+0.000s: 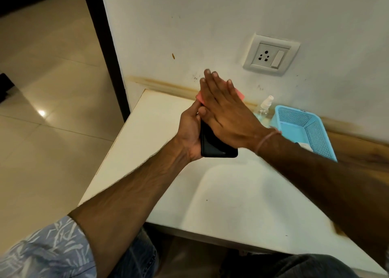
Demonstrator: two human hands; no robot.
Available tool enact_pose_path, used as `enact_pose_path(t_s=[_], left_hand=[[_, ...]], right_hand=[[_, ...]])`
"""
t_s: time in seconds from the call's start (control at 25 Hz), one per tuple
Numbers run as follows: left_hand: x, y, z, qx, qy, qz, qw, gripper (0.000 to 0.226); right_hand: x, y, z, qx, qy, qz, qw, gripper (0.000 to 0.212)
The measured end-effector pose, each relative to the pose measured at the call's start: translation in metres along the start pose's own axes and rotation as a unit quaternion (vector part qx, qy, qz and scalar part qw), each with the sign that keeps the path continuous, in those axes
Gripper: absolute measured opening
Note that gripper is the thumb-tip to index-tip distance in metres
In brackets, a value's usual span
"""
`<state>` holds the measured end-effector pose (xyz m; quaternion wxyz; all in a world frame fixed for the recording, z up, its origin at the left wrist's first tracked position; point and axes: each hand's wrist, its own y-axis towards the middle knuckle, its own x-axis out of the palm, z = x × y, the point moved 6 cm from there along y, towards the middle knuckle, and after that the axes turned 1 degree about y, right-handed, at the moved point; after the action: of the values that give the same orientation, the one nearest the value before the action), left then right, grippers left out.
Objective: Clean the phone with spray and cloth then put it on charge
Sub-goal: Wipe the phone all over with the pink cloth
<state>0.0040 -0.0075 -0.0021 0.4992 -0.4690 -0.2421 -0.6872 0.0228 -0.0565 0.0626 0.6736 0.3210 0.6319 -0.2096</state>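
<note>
Nearest the camera, 2 forearms reach out over the white surface. The left hand cradles the dark phone from behind and the side, its fingers curled around the phone's edge, holding it in the air above the surface. The right hand lies flat across the phone's face, fingers straight and close together, pressing a pink cloth against it; only the cloth's edges show.

This looks like the wiping step. Next would come freeing the phone from the cloth and finding a charger, which I cannot see here.

The phone's long axis runs away from the person, its near end low and its far end tilted up toward the wall.

Beyond stand the spray bottle and a blue basket, then the wall socket.
</note>
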Motion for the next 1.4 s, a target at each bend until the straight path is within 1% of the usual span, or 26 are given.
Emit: enact_pose_path(t_s=[0.16, 0.28, 0.36, 0.44, 0.52, 0.6, 0.68, 0.76, 0.8, 0.88, 0.96, 1.08, 1.16, 1.24, 1.32, 1.4], left_hand=[[-0.006, 0.0, -0.002, 0.003, -0.018, 0.021, 1.0, 0.053], [-0.005, 0.0, -0.005, -0.004, -0.025, 0.021, 0.999, 0.05], [-0.005, -0.001, -0.005, -0.007, -0.011, 0.027, 1.0, 0.05], [-0.011, -0.001, -0.001, 0.009, 0.001, 0.052, 0.999, 0.051], [-0.016, 0.0, 0.005, 0.018, 0.011, 0.069, 0.997, 0.06], [-0.019, 0.001, 0.003, -0.01, 0.035, 0.085, 0.996, 0.073], [-0.019, 0.0, 0.0, -0.025, 0.045, 0.09, 0.995, 0.079], [-0.018, 0.0, -0.001, -0.014, 0.036, 0.091, 0.995, 0.077], [-0.019, 0.001, -0.001, 0.0, 0.045, 0.092, 0.995, 0.074], [-0.017, 0.002, -0.002, 0.012, 0.069, 0.094, 0.993, 0.066], [-0.013, 0.002, -0.004, -0.003, 0.07, 0.08, 0.994, 0.064], [-0.013, 0.001, -0.002, 0.003, 0.057, 0.064, 0.996, 0.061], [-0.014, 0.001, -0.001, 0.008, 0.059, 0.066, 0.996, 0.061], [-0.016, 0.0, -0.003, -0.004, 0.068, 0.075, 0.995, 0.063], [-0.018, 0.0, -0.002, -0.002, 0.073, 0.091, 0.993, 0.062], [-0.02, 0.0, 0.003, 0.018, 0.071, 0.108, 0.992, 0.063]], right_hand=[[0.005, 0.017, 0.001, 0.104, 0.037, 0.021, 0.994, 0.068], [0.01, 0.008, -0.008, 0.143, 0.066, 0.035, 0.987, 0.07], [0.015, -0.004, -0.016, 0.137, 0.065, 0.043, 0.988, 0.067], [0.019, -0.019, -0.026, 0.112, 0.09, 0.053, 0.988, 0.067], [0.023, -0.035, -0.037, 0.084, 0.137, 0.059, 0.985, 0.069], [0.026, -0.051, -0.041, 0.06, 0.158, 0.051, 0.984, 0.069], [0.028, -0.062, -0.038, 0.04, 0.137, 0.033, 0.989, 0.071], [0.029, -0.065, -0.032, 0.027, 0.086, 0.02, 0.996, 0.072], [0.028, -0.062, -0.028, 0.033, 0.069, 0.019, 0.997, 0.072], [0.024, -0.052, -0.017, 0.076, 0.063, 0.028, 0.995, 0.073], [0.02, -0.037, -0.009, 0.122, 0.075, 0.038, 0.989, 0.073], [0.018, -0.021, -0.006, 0.153, 0.078, 0.043, 0.984, 0.076], [0.017, -0.019, -0.007, 0.159, 0.081, 0.05, 0.983, 0.078], [0.018, -0.024, -0.012, 0.156, 0.089, 0.054, 0.982, 0.078], [0.021, -0.036, -0.022, 0.137, 0.099, 0.051, 0.984, 0.076], [0.026, -0.05, -0.031, 0.113, 0.104, 0.042, 0.987, 0.075]])
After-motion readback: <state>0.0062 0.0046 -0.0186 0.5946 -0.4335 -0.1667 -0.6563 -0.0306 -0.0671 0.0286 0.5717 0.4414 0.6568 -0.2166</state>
